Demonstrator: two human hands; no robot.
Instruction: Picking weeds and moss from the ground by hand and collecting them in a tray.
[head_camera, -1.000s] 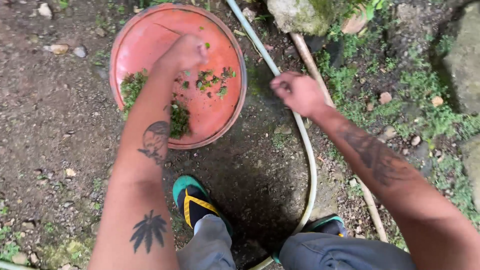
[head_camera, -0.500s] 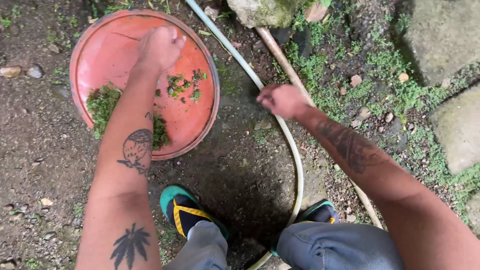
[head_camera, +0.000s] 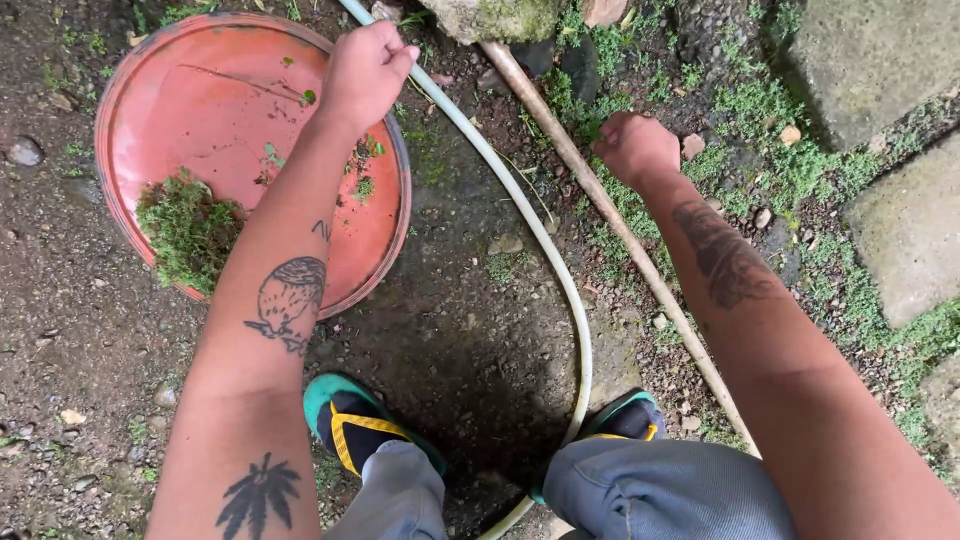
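My left hand (head_camera: 365, 70) is closed in a fist over the right rim of a round orange tray (head_camera: 200, 110) lying on the dirt. Nothing shows between its fingers. A clump of pulled green moss (head_camera: 187, 230) lies at the tray's near left, and small green bits (head_camera: 362, 165) are scattered near the right rim. My right hand (head_camera: 635, 148) is knuckles-up on a patch of low green growth (head_camera: 620, 205) beside a brown pole (head_camera: 590, 190). Its fingers curl downward out of sight, so what they hold is hidden.
A white hose (head_camera: 545, 245) curves from the top down between my feet. My sandalled feet (head_camera: 350, 415) (head_camera: 625, 415) stand on dark soil. A mossy rock (head_camera: 490, 15) sits at the top, and flat stone slabs (head_camera: 900, 230) with green growth are at right.
My left fist has moved from the tray's middle up to its right rim. My right hand has gone right, across the hose, down onto the green patch by the pole. The view has shifted right.
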